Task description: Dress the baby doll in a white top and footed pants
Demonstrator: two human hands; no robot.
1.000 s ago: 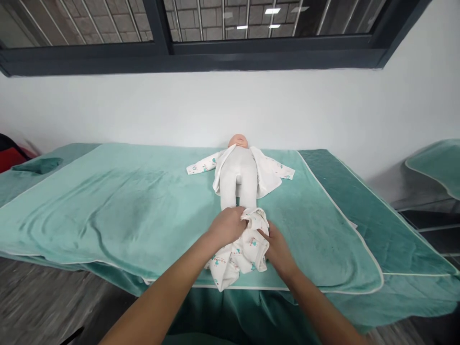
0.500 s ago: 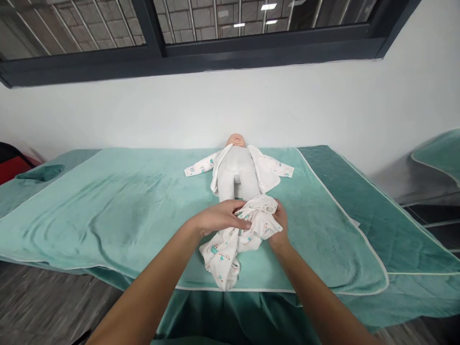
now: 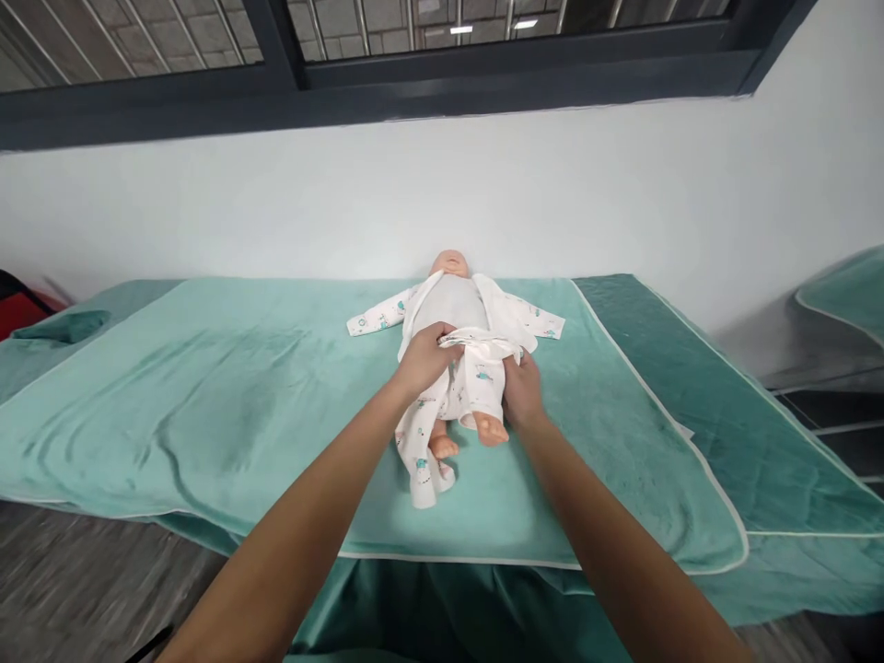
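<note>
A baby doll (image 3: 451, 304) lies on its back on a teal towel (image 3: 241, 405), head toward the wall, in an open white printed top. White printed baby trousers (image 3: 476, 378) cover its legs up to the waist; both bare feet stick out below. My left hand (image 3: 423, 354) grips the waistband on the doll's left side. My right hand (image 3: 523, 389) holds the trousers at the other hip. One empty-looking trouser leg trails toward me beside the feet.
The towel covers a table against a white wall under a dark-framed window. A darker green cloth (image 3: 725, 414) lies under it on the right. A folded green cloth (image 3: 65, 325) and something red sit far left. Another towel-covered surface (image 3: 846, 295) shows at right.
Both hands have moved away from me, pulling the bunched trousers from the doll's feet up its legs to the waist. The feet now show.
</note>
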